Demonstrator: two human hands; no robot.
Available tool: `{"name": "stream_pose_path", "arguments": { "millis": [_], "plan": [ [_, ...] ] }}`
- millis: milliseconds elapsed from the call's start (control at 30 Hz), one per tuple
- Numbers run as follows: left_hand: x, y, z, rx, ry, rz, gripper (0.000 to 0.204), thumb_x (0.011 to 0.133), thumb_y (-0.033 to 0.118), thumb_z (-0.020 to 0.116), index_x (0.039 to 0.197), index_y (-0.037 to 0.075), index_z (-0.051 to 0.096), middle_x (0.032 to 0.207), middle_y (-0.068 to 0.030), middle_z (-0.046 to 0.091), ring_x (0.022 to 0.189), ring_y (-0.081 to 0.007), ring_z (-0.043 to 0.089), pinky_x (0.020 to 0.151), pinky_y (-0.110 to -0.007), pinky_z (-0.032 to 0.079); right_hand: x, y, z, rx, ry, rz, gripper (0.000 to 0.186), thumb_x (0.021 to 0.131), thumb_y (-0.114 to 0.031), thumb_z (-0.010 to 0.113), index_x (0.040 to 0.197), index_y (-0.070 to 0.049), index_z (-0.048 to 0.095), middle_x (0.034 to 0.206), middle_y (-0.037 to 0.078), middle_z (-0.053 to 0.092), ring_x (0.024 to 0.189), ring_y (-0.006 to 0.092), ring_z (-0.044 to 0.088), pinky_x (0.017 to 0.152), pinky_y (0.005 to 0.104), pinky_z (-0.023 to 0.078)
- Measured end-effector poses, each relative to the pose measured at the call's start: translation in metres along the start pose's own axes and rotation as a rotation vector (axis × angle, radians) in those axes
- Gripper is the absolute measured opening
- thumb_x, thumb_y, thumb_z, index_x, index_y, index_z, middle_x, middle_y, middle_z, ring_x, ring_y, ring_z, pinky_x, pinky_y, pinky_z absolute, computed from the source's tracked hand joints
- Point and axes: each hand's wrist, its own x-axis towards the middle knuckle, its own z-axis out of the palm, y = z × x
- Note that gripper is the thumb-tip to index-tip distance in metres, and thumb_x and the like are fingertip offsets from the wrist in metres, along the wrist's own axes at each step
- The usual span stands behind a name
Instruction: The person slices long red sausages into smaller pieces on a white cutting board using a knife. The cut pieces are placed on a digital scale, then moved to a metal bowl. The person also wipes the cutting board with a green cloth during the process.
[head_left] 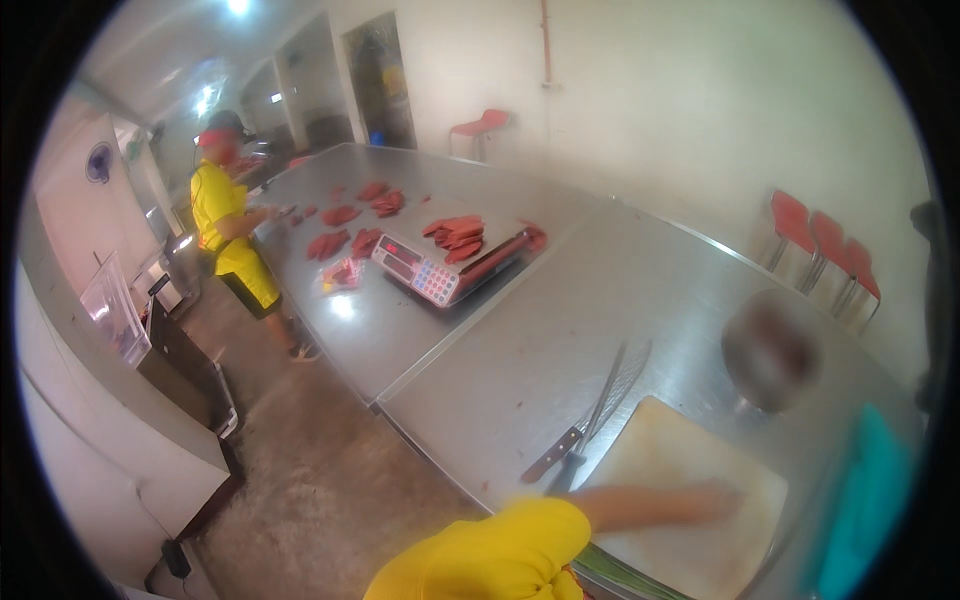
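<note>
From the lower edge, my left arm in a yellow sleeve (490,560) reaches right across a pale cutting board (650,440). My left hand (712,502) is over the right part of the board; its fingers are too smeared to read, and nothing held can be made out. My right hand does not show. Long green leaves (625,575) lie under my arm at the board's near edge. Left of the board are a brown-handled knife (552,455) and a black-handled rod (568,472), probably a sharpening steel.
Beyond the board stands a round metal bowl (768,350) with dark red contents, blurred. A teal sheet or bag (865,510) is at right. Farther off, a scale (425,272) bears red meat pieces (458,236). A co-worker in yellow (225,210) stands at the table's far left.
</note>
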Motion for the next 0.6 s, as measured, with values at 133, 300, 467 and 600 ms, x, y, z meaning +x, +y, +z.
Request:
{"name": "stream_pose_path", "arguments": {
  "millis": [133, 300, 467, 600],
  "plan": [
    [0.001, -0.012, -0.024, -0.093, 0.172, -0.161, 0.037, 0.085, 0.014, 0.059, 0.120, 0.009, 0.050, 0.099, -0.0132, 0.058, 0.095, -0.0302, 0.058, 0.080, -0.042, 0.046, -0.002, -0.012, -0.002, -0.097, -0.036, -0.033, 0.039, 0.096, -0.040, 0.047, 0.076, -0.008, 0.055, 0.053, 0.002, 0.045, 0.041, 0.0123, 0.041, 0.036, 0.0279, 0.030],
    [-0.057, -0.057, -0.160, -0.594, 0.353, -0.271, 0.038, 0.085, 0.002, 0.055, 0.122, 0.005, 0.048, 0.127, -0.0112, 0.057, 0.107, -0.0215, 0.058, 0.082, -0.032, 0.047, 0.010, 0.013, 0.004, -0.244, -0.079, -0.067, 0.048, 0.095, -0.047, 0.047, 0.083, -0.003, 0.064, 0.059, 0.009, 0.057, 0.049, 0.0216, 0.054, 0.046, 0.0348, 0.043],
    [-0.133, -0.138, -0.313, -0.218, 0.938, -0.483, 0.029, 0.083, 0.003, 0.062, 0.112, 0.006, 0.061, 0.101, -0.0119, 0.070, 0.095, -0.0191, 0.067, 0.082, -0.029, 0.051, 0.017, 0.046, 0.026, -0.792, -0.056, -0.281, 0.061, 0.089, -0.056, 0.053, 0.102, 0.001, 0.069, 0.093, 0.022, 0.068, 0.092, 0.0362, 0.065, 0.082, 0.0432, 0.048],
    [-0.228, -0.206, -0.409, 0.335, 1.021, -0.797, 0.036, 0.081, 0.018, 0.065, 0.114, 0.007, 0.057, 0.100, -0.0214, 0.065, 0.096, -0.0406, 0.062, 0.081, -0.046, 0.050, 0.005, 0.052, 0.048, -0.922, -0.075, -0.263, 0.067, 0.083, -0.063, 0.057, 0.103, 0.000, 0.069, 0.098, 0.022, 0.069, 0.097, 0.0368, 0.065, 0.086, 0.0441, 0.048]
  ]
}}
